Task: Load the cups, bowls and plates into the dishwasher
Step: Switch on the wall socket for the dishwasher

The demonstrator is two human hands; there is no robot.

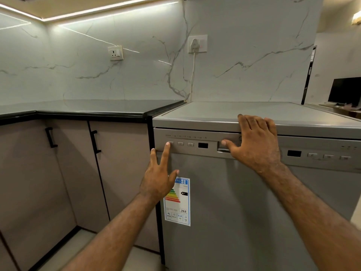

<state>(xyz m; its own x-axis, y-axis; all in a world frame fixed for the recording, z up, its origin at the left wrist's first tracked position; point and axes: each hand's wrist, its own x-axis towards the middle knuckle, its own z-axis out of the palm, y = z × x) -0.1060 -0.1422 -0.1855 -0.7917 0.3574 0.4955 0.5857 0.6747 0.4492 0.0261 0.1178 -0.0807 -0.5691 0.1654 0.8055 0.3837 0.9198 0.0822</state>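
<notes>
Dishwasher (234, 202) stands upright with its long axis vertical. Its door faces the person and is shut flush under the flat grey top. Its left side is against the right end of the dark counter (88, 109) and its back is to the marble wall. The left hand (158, 182) is open with the fingers spread and holds nothing. Its index finger (166, 153) reaches up so that the tip touches the leftmost button on the control panel (195, 144), while the finger beside it lies near the door's left edge. The right hand (256, 141) is also relaxed and grips nothing: its fingers are laid over the front edge of the machine's top, and the thumb stretches left to the handle recess (222, 149) in the middle of the panel. The dishwasher is matt silver-grey, with small square buttons and a dark display left of the handle and another dark display (294, 153) with buttons to its right. An energy label (178, 204) with coloured bars sits on the upper left of the door, partly behind the left hand. A white plug (196, 44) sits in a wall socket above the counter's right end, and its cord (193, 75) runs down behind the machine.
</notes>
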